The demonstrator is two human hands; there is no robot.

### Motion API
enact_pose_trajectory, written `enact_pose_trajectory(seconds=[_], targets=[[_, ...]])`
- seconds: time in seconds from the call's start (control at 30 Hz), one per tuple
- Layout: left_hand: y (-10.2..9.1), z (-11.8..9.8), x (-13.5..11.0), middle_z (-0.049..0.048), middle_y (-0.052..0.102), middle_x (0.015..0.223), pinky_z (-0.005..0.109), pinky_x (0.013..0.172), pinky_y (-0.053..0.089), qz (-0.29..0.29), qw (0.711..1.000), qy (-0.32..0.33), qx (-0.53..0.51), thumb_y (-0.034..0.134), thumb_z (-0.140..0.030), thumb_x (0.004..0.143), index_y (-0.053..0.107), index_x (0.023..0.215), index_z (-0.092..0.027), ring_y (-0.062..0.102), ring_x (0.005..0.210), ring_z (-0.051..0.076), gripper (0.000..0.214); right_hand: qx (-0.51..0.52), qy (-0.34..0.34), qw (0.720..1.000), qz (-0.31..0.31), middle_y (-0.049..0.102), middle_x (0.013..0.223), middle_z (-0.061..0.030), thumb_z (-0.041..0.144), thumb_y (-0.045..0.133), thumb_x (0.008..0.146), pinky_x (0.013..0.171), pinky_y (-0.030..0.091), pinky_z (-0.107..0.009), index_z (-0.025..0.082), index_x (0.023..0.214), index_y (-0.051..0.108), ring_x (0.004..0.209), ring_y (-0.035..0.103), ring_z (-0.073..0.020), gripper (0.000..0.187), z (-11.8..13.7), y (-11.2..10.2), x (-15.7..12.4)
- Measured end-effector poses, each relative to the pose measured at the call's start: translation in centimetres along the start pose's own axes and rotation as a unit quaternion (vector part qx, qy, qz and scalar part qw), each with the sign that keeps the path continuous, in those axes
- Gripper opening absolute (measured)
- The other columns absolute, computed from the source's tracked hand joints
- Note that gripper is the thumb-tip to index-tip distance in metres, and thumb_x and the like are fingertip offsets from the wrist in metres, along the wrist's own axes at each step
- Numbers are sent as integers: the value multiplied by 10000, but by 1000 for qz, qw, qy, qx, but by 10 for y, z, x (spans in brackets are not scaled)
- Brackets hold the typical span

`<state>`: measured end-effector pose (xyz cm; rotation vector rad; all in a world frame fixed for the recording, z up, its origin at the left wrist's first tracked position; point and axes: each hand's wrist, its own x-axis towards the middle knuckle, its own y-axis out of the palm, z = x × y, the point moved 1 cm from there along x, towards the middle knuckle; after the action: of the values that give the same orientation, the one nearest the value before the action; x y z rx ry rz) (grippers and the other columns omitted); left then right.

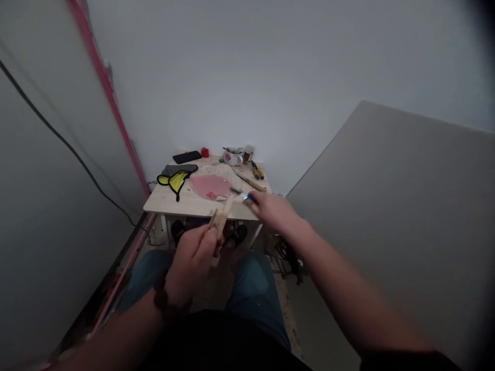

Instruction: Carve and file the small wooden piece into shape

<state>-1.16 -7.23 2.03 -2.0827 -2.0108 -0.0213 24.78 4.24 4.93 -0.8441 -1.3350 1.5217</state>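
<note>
My left hand (193, 260) is closed round a pale wooden piece (221, 216) that sticks up and forward from my fingers. My right hand (270, 208) is closed on a small tool with a blue grip and a metal tip (242, 195), which points left, just above the wooden piece's far end. Both hands hover above my knees, in front of a small wooden table (193, 205). A pink round-ended flat piece (211, 185) lies on the table just beyond the tool tip.
On the table lie a yellow and black cloth item (176, 181), a black phone (187, 156), a red small object (204, 152), a cup (232, 156), a jar (248, 153) and a wooden-handled tool (251, 181). A large grey board (386, 216) leans at right; a pink strip (112, 103) runs down the left wall.
</note>
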Motion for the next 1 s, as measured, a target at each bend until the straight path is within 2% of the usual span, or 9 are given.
enact_pose_trajectory(seconds=[0.07, 0.13, 0.17, 0.23, 0.33, 0.43, 0.6, 0.73, 1.0], targets=[[-1, 1, -2, 17, 660, 691, 311, 640, 432, -6, 1000, -7, -8, 501, -422, 1146, 679, 776, -231, 576, 657, 190, 453, 27, 75, 996, -45, 884, 1116, -152, 517, 570, 1181, 744, 479, -341, 233, 1295, 829, 951, 786, -313, 401, -31, -2, 7], [-2, 4, 2, 17, 655, 675, 311, 627, 440, -11, 1000, -21, -21, 514, -446, 1132, 693, 789, -228, 577, 641, 192, 444, 70, 83, 990, -94, 884, 1145, -142, 534, 524, 1195, 763, 493, -342, 239, 1329, 820, 997, 792, -323, 439, -43, -4, 6], [-2, 6, 6, 20, 665, 679, 314, 625, 451, -10, 999, -29, -29, 519, -457, 1125, 711, 812, -224, 586, 638, 196, 435, 88, 64, 988, -111, 882, 1167, -138, 539, 514, 1198, 780, 500, -345, 240, 1345, 812, 1021, 792, -325, 447, -39, -4, 2], [-1, 7, 15, 37, 706, 713, 324, 638, 476, -2, 999, -39, -35, 517, -470, 1123, 747, 856, -215, 624, 657, 209, 435, 107, -9, 988, -109, 872, 1215, -132, 532, 529, 1198, 822, 505, -350, 240, 1373, 791, 1060, 786, -319, 429, -16, -4, -11], [2, 6, 23, 56, 740, 746, 337, 682, 492, 11, 1000, -22, -9, 504, -451, 1140, 740, 817, -223, 664, 699, 219, 461, 85, -119, 988, -44, 860, 1225, -113, 478, 570, 1202, 860, 480, -342, 240, 1341, 766, 1075, 770, -289, 339, 32, -3, -28], [4, 5, 22, 43, 737, 760, 335, 719, 498, 12, 1000, 5, 9, 516, -444, 1155, 706, 805, -235, 666, 723, 212, 450, 45, -143, 989, -5, 854, 1169, -103, 430, 598, 1201, 829, 441, -340, 227, 1237, 747, 1024, 754, -269, 254, 59, -2, -33], [4, 1, 19, 10, 724, 757, 322, 687, 499, 2, 999, -26, -38, 569, -424, 1122, 656, 859, -246, 663, 695, 201, 330, 28, -165, 986, 10, 846, 1149, -87, 424, 637, 1194, 781, 393, -344, 227, 1210, 725, 985, 737, -257, 216, 62, 1, -28], [2, -11, 18, 5, 718, 713, 314, 646, 471, 24, 997, -49, -51, 546, -394, 1114, 631, 870, -250, 639, 643, 192, 296, 25, -161, 987, 9, 846, 1128, -82, 451, 636, 1200, 760, 370, -343, 230, 1190, 722, 960, 729, -252, 237, 63, 0, -27], [-2, -19, 14, 1, 707, 678, 317, 654, 474, 35, 995, -69, -65, 571, -425, 1126, 624, 854, -255, 612, 620, 187, 325, 4, -171, 985, 1, 853, 1152, -104, 488, 612, 1205, 795, 419, -361, 241, 1219, 736, 1004, 751, -285, 276, 64, -8, -25]])
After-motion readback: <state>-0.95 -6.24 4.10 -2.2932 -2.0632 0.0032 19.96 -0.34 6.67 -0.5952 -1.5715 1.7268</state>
